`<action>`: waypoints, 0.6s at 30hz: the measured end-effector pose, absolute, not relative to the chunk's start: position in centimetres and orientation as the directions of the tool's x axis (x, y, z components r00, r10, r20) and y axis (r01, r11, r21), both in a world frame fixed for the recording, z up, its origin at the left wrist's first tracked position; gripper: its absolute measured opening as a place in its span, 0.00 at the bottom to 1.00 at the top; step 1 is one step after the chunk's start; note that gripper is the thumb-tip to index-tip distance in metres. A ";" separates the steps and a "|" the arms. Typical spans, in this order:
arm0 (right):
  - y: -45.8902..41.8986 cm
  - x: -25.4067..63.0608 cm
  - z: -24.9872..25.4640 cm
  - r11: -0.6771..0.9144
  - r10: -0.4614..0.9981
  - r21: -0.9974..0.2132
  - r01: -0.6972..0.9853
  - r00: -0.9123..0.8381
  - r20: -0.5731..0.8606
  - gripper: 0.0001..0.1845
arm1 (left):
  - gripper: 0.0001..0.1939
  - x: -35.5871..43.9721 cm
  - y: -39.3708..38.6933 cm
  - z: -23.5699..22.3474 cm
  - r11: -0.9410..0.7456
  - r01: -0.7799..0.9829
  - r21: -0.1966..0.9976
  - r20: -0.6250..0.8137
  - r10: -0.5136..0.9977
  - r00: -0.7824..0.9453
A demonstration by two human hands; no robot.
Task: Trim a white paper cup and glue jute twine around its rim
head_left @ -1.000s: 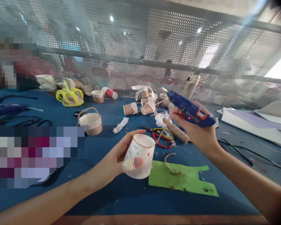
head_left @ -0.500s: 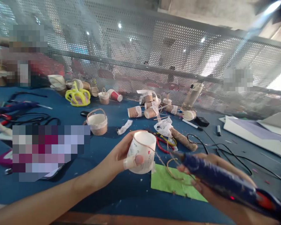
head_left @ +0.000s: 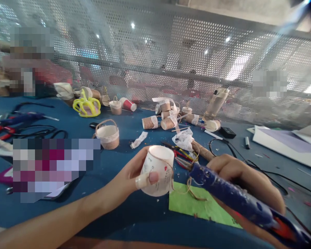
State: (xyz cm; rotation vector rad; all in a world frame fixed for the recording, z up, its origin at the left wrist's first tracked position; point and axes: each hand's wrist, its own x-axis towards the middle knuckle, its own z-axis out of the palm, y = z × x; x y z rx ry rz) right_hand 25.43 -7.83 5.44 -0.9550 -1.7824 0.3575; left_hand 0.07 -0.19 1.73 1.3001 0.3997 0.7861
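Observation:
My left hand [head_left: 133,169] is closed round a white paper cup [head_left: 155,166], its thumb across the near side. A tape-like band wraps that thumb. The cup tilts slightly, its mouth upward. Thin brown twine [head_left: 197,197] circles the cup below its rim and trails off to the right in loops. In my right hand [head_left: 245,180] is a blue hot glue gun [head_left: 230,193], its nozzle pointing left towards the cup but apart from it. The fingers under the gun are mostly hidden. Green paper [head_left: 180,202] lies below the twine.
Red-handled pliers [head_left: 182,162] lie behind the cup. A twine-handled basket [head_left: 108,138] stands left of it. Several wrapped cups [head_left: 168,121] are piled before the perforated metal screen [head_left: 145,62]. Black cables [head_left: 266,173] run along the right; another blue glue gun [head_left: 23,118] lies left.
My right hand has turned and shifted, and the glue gun's nozzle has moved slightly left. The twine by the cup now hangs slacker. The cup has stayed almost in place.

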 end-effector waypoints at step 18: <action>-7.1 26.4 2.0 0.656 0.728 -0.583 0.480 -0.196 0.657 0.11 | 0.22 0.2 -0.6 1.4 0.078 -0.217 0.973 0.094 0.724 0.684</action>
